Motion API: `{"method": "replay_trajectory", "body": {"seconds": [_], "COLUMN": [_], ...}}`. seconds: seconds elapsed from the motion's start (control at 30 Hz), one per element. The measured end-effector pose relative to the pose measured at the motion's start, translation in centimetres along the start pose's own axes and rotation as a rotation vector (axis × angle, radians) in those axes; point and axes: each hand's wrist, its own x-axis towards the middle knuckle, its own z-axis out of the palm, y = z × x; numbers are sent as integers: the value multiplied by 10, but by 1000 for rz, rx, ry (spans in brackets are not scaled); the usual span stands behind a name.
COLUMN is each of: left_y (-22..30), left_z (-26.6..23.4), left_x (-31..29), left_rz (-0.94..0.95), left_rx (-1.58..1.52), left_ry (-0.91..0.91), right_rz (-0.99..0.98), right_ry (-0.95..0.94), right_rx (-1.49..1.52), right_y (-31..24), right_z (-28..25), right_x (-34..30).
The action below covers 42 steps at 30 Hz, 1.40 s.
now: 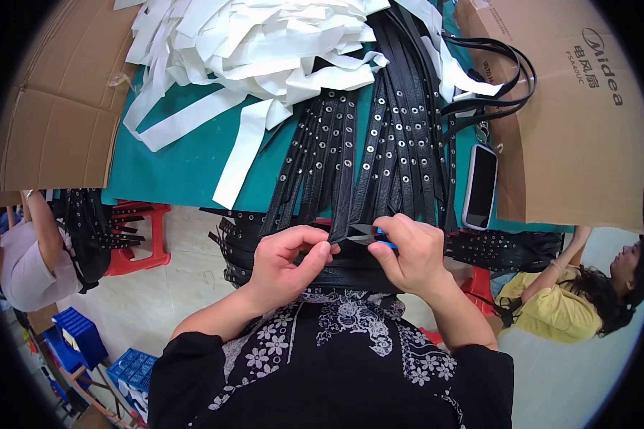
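Two hands: left hand (pixel 288 263) pinching black studded leather belt (pixel 350 259) at table (pixel 186 168) edge; right hand (pixel 411 254) gripping small blue-handled thread snips (pixel 368 234).
Tip: holding the belt taut, snipping close.

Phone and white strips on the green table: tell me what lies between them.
In the head view, black eyelet belts fan across the green table between the white strips and the phone.

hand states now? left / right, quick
Left hand: closed, pinching a black studded belt at the table edge.
Right hand: closed on small blue-handled snips, tips at the same belt.
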Motion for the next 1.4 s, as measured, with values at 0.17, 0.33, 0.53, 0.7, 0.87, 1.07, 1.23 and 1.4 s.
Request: {"method": "replay_trajectory", "body": {"seconds": [0.17,0.33,0.53,0.7,0.87,1.07,1.23,1.4], "left_y": [-7,-7,-7,-2,-2,-1,4,6], "left_z": [2,2,-2,-2,-2,0,-2,-9], "left_x": [2,1,-1,4,3,-8,3,10], "left_rz": [64,48,114,261,261,-62,427,448], "left_rx": [95,105,198,350,377,-61,585,612], "left_ry": [-36,-28,-12,62,70,95,87,17], "right_rz": [-52,-97,-88,-75,-123,338,933,896], "right_ry": [-19,-56,-136,-163,-128,79,-161,-168], "right_rx": [-15,-77,-70,-41,-136,628,1468,1712], "right_y": [-7,-10,-11,-12,-14,-5,-4,-6], "right_z": [-2,-6,-8,-8,-9,-1,23,42], "right_x": [6,11,16,18,20,25,26,20]}}
